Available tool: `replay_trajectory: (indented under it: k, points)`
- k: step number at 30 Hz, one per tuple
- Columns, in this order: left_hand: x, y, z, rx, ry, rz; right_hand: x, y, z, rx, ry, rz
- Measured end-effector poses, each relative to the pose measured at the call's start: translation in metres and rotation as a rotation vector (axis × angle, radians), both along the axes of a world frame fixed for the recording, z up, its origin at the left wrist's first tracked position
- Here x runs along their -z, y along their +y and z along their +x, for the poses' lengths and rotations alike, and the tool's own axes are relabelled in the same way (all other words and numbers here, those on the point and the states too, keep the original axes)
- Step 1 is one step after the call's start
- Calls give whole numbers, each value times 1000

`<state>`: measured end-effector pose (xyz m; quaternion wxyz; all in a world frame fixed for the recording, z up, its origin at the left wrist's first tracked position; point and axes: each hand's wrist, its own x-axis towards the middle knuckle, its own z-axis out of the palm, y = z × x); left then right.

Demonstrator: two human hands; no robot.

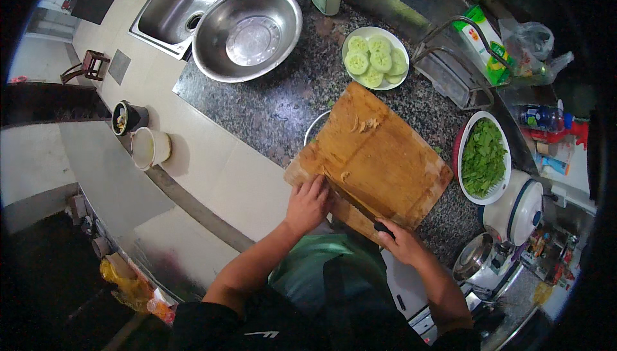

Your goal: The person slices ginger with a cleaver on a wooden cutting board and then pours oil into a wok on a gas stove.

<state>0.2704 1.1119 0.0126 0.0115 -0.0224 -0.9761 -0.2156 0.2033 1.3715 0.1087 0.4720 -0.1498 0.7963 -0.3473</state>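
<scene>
A wooden cutting board (379, 148) lies at an angle on the counter in front of me, with small pale brown scraps (364, 124) on its far part. My right hand (402, 243) grips the black handle of a kitchen knife (353, 202). The blade lies low along the board's near side, pointing left. At the board's near left corner, my left hand (310, 203) is close to the blade's front end. Its fingers are bent and pressed together; whatever may be under them is hidden.
Beyond the board stands a plate of pale green slices (379, 53). A basket of chopped greens (483, 158) and a white rice cooker (514, 206) stand at right. Farther left are a steel basin (247, 35) and a sink (173, 13). A wire rack (453, 62) stands at the back.
</scene>
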Motion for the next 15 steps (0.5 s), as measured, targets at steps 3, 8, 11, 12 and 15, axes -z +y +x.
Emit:
replay_trajectory:
  k: [3,8,11,12,15]
  points:
    - [1,2,0,-16,0,-29,0,1,2,23,-4,-22]
    - [1,4,-4,-28,1,-28,-1,13,9,50,-30,1]
    - [-3,6,-5,-39,14,-17,-13,24,13,71,-34,11]
    - [-3,6,-5,-40,1,-12,-19,28,14,62,-39,34]
    - [-4,4,-3,-39,-22,8,-15,51,27,61,-27,81]
